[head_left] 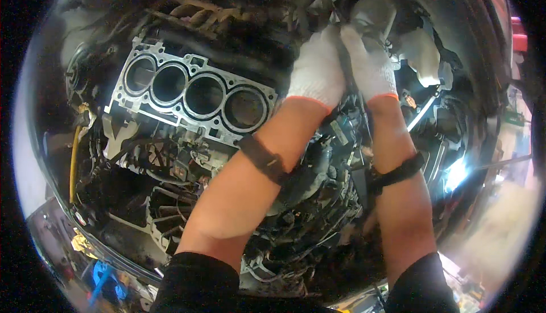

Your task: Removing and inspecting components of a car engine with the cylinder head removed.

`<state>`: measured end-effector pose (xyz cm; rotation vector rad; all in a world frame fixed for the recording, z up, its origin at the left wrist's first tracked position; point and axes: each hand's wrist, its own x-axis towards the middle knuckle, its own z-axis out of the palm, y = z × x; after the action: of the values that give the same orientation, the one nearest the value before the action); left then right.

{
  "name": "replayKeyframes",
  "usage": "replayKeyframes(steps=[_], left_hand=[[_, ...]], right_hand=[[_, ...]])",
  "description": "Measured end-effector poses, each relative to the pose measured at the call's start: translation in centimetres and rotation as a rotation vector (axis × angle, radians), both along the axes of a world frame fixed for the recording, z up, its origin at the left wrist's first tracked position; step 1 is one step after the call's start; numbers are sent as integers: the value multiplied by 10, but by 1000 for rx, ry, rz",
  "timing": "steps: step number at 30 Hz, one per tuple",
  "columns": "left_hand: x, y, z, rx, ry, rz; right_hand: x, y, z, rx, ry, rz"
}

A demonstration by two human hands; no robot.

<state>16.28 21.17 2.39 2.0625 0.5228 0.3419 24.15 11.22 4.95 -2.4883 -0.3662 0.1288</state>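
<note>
Both my hands wear white knit gloves with orange cuffs and reach to the far side of a car's engine bay. My left hand (319,65) is closed, its fingertips hidden beyond the glove. Close beside it on the right, my right hand (368,62) is closed too, thumb side toward the left one. What they grip among the dark hoses and cables is hidden. A dark hose or cable runs down between the two wrists. Left of my hands lies the bare engine block (193,94), its cylinder bores facing up.
A white plastic reservoir (420,57) stands right of my hands. A bright work lamp (455,174) shines at the right side. Wiring and hoses fill the near side. A yellow dipstick-like rod (74,165) stands at the left, and a blue object (105,281) lies outside the front edge.
</note>
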Motion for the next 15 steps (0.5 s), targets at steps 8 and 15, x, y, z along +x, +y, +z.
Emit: replayKeyframes(steps=[8, 15], left_hand=[[-25, 14, 6, 5, 35, -102], [-101, -29, -22, 359, 264, -91]], right_hand=[[-2, 4, 1, 201, 69, 65], [28, 19, 16, -153, -23, 228]])
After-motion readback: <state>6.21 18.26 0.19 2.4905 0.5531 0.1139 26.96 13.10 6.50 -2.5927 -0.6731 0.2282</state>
